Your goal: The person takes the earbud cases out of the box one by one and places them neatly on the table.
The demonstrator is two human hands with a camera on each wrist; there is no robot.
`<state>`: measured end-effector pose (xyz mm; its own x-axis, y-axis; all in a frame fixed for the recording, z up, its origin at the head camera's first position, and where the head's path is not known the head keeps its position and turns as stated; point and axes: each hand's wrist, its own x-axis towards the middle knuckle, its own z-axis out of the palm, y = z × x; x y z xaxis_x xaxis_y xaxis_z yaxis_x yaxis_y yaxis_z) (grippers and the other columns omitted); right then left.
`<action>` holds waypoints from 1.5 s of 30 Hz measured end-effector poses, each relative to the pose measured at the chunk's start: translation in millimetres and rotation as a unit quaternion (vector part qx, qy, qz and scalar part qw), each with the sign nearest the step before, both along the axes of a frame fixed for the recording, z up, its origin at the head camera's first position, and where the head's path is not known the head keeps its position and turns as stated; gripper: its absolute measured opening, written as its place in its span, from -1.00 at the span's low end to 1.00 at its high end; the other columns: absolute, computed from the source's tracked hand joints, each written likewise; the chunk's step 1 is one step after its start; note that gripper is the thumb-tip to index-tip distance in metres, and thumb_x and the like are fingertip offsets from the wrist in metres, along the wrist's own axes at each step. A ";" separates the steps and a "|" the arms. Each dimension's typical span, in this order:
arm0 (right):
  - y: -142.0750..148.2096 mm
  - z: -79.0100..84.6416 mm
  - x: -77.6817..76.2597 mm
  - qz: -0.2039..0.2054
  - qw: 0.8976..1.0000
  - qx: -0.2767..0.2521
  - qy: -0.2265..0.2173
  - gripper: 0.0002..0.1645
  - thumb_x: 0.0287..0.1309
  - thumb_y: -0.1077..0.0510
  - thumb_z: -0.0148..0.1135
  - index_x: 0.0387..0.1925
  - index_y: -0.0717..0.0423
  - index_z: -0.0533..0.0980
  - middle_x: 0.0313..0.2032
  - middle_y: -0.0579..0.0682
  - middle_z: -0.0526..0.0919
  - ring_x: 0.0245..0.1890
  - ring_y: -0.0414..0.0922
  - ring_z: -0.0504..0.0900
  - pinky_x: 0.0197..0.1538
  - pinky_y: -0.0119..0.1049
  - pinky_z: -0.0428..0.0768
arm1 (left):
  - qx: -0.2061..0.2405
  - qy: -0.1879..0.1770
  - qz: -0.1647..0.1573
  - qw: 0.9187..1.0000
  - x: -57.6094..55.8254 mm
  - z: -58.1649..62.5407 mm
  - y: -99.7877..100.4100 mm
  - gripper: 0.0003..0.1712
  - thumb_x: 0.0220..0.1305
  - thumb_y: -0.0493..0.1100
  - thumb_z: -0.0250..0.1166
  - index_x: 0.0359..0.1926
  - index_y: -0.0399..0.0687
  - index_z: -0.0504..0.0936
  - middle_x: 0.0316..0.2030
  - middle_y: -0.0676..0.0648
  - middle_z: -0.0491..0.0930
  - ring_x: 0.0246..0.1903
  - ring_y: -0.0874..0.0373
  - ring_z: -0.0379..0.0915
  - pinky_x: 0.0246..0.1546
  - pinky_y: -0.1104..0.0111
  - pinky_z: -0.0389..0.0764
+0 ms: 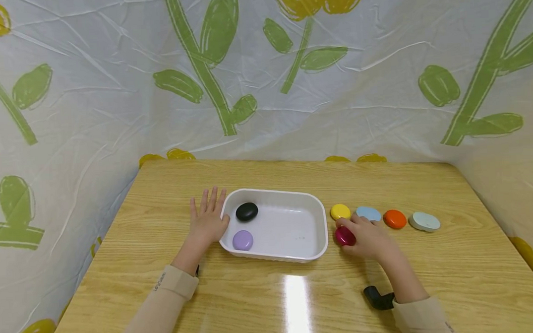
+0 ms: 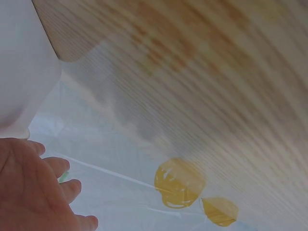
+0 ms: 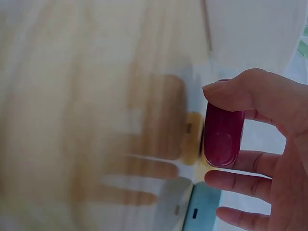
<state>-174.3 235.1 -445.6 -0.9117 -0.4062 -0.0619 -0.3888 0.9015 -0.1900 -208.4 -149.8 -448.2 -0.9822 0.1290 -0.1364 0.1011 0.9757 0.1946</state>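
Observation:
My right hand (image 1: 368, 237) pinches a glossy dark red rounded piece (image 1: 345, 236) between thumb and fingers. In the right wrist view this dark red piece (image 3: 224, 134) stands out with the thumb on one side of it. My left hand (image 1: 208, 222) rests at the left end of a white rectangular tray (image 1: 277, 259), fingers spread and straight, thumb at the rim. Inside the tray lie a black oval piece (image 1: 247, 211) and a lilac round piece (image 1: 243, 240). The left wrist view shows the left palm (image 2: 29, 192) beside the tray wall (image 2: 26, 72).
Right of the tray, a yellow piece (image 1: 340, 212), a light blue one (image 1: 369, 213), an orange-red one (image 1: 395, 219) and a pale grey-green one (image 1: 424, 221) lie in a row on the wooden table (image 1: 237, 307). A flower-patterned sheet (image 1: 264, 112) hangs behind the table.

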 end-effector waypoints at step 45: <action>-82.6 68.5 -36.3 0.110 0.992 -0.011 0.056 -0.48 0.04 0.05 0.27 0.08 0.00 0.43 -0.02 0.05 0.52 0.01 0.10 0.48 0.08 0.16 0.38 | 0.008 0.002 0.004 1.000 -1.0 -0.6 -1.3 -0.26 0.34 0.04 -0.20 0.44 0.07 -0.26 0.43 -0.11 -0.30 0.39 -0.07 -0.50 0.28 -0.08 -0.48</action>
